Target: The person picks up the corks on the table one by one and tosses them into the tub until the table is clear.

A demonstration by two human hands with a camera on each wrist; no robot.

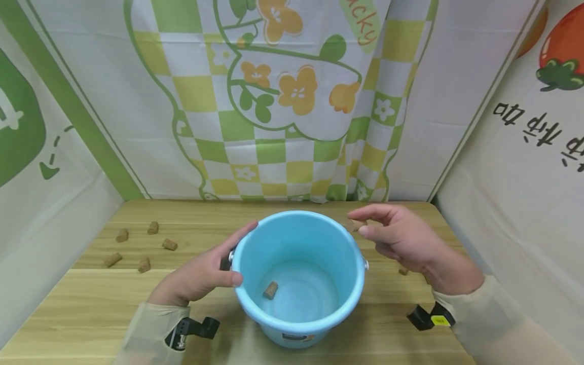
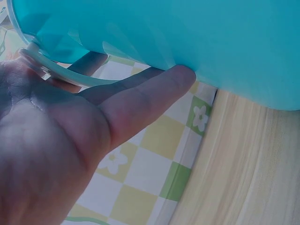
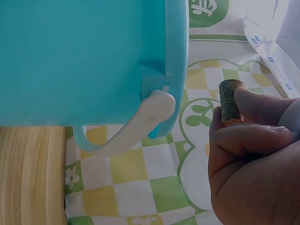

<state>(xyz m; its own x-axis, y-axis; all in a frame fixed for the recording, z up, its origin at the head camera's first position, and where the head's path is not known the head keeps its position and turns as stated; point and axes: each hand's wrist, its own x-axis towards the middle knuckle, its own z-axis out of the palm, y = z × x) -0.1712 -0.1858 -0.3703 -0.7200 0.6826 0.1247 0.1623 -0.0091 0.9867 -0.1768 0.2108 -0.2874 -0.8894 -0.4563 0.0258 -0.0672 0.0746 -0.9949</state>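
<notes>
A light-blue bucket stands upright on the table, with one cork lying on its bottom. My left hand rests against the bucket's left side, thumb at the rim. In the left wrist view its fingers extend fairly straight along the outer wall, near the bucket's pale handle. Beyond the right rim, my right hand pinches another cork between thumb and fingers. That cork is held in the air outside the bucket, apart from its wall.
Several loose corks lie on the left of the wooden table, among them one cork nearest the bucket. Another cork lies below my right hand, with one partly hidden by the wrist. A patterned cloth hangs behind the table.
</notes>
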